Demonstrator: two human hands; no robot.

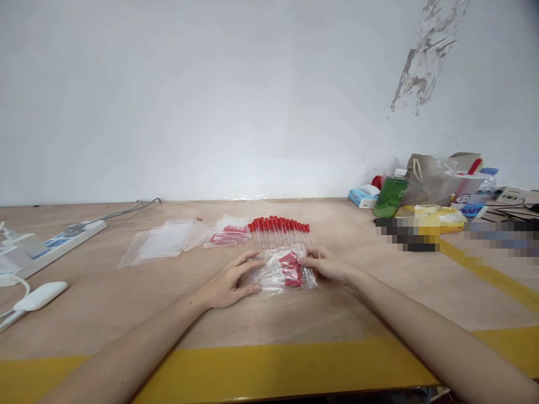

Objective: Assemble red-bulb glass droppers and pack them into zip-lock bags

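A clear plastic bag lies on the table in front of me, with several red-ended thin sticks inside, their red ends toward the right. My right hand pinches the bag's right edge, thumb on top. At the bag's left end rests my left hand, its thumb and fingers apart and the tips touching the plastic. Just behind the bag, a fanned row of red-ended sticks with thin pale shafts lies side by side. Left of that row is a stack of filled bags showing red ends.
Flat clear bags lie at the left, beyond my left hand. A white power strip with plugs and cables occupies the far left. At the back right stand a green bottle, a tissue pack and a yellow packet. Yellow tape runs along the front edge.
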